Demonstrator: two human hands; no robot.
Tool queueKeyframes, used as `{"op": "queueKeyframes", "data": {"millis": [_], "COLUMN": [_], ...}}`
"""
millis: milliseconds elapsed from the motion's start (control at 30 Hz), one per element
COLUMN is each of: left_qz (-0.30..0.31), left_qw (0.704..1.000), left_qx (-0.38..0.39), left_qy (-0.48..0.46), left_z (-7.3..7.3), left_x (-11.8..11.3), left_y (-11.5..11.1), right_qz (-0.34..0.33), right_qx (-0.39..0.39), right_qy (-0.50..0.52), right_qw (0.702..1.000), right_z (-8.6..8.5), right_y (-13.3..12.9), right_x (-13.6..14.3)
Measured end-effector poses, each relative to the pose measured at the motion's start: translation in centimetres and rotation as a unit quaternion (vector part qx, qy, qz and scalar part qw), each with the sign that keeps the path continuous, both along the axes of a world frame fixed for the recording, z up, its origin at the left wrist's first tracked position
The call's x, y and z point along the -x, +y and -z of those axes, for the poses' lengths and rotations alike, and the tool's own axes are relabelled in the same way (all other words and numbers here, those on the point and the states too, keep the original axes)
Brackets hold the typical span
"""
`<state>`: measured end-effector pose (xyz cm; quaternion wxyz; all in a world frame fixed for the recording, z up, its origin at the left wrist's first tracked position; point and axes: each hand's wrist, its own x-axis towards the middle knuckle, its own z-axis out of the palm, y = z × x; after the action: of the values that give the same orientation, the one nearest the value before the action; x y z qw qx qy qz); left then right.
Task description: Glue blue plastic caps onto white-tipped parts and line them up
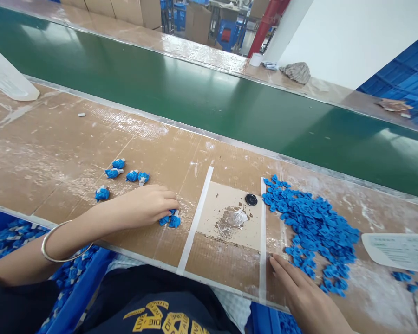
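My left hand (155,204) is low over the tabletop, fingers bent together over small blue parts (174,221) with whitish pieces. The fingertips are partly hidden, but they appear closed on one of these parts. Several similar blue parts with light inserts (102,193) lie to the left of this hand. My right hand (299,287) rests on the table with fingers stretched out, just right of a white tape strip (263,260). Beyond it spreads a heap of loose blue pieces (310,222). Between the hands, a stained cardboard sheet (209,213) carries a clear round piece (239,217) and a black round dish (251,199).
A green conveyor belt (195,88) runs behind the cardboard-covered table. Blue bins (90,283) with more parts stand below its front edge. White printed panels (397,250) reach in from both sides. A grey cloth (296,73) lies on the far ledge.
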<state>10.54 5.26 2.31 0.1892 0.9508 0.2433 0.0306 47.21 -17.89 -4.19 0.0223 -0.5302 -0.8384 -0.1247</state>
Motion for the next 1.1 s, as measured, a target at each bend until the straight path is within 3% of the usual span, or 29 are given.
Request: {"op": "queueKeyframes", "data": {"millis": [100,300,467,533,600,633,700,800,867,967,1000,1033,1100], "left_qz": [0.051,0.027,-0.027,-0.066,-0.134,-0.173,-0.228,-0.24,-0.245,-0.254,-0.252,-0.249,-0.243], "left_qw": [0.997,0.998,0.999,0.996,0.972,0.943,0.854,0.699,0.63,0.574,0.56,0.551,0.539], "left_qx": [-0.005,-0.027,-0.037,0.014,0.125,0.202,0.37,0.56,0.614,0.646,0.653,0.658,0.664], "left_qy": [0.053,0.059,0.014,-0.052,-0.149,-0.202,-0.287,-0.374,-0.407,-0.435,-0.443,-0.449,-0.456], "left_z": [0.1,1.1,2.0,1.7,1.2,0.9,0.7,1.3,1.9,2.4,2.4,2.3,2.0], "left_x": [-0.3,-0.3,0.5,0.7,0.5,0.1,-1.0,-3.5,-5.4,-7.5,-7.9,-8.2,-8.6], "left_y": [0.0,0.5,0.0,-1.1,-2.6,-3.5,-5.4,-7.6,-8.6,-9.6,-9.8,-10.0,-10.2], "right_qz": [0.001,0.059,-0.001,-0.006,-0.002,0.002,0.014,0.075,0.13,0.178,0.185,0.189,0.192], "right_qx": [-0.002,-0.062,-0.08,-0.08,-0.071,-0.061,-0.037,0.005,0.027,0.061,0.07,0.076,0.078], "right_qy": [0.029,0.213,0.191,0.159,0.16,0.178,0.248,0.422,0.562,0.734,0.766,0.788,0.809], "right_qw": [1.0,0.973,0.978,0.984,0.985,0.982,0.968,0.904,0.816,0.653,0.611,0.581,0.55], "right_z": [-0.8,-3.9,-4.2,-3.8,-3.4,-3.2,-3.1,-3.4,-3.6,-3.8,-3.8,-3.9,-4.0], "right_y": [1.0,6.3,9.9,10.4,10.4,10.3,9.8,8.6,7.8,6.7,6.5,6.3,6.1], "right_x": [0.6,5.0,7.1,7.2,7.1,7.1,7.5,9.0,10.3,12.0,12.4,12.7,13.2]}}
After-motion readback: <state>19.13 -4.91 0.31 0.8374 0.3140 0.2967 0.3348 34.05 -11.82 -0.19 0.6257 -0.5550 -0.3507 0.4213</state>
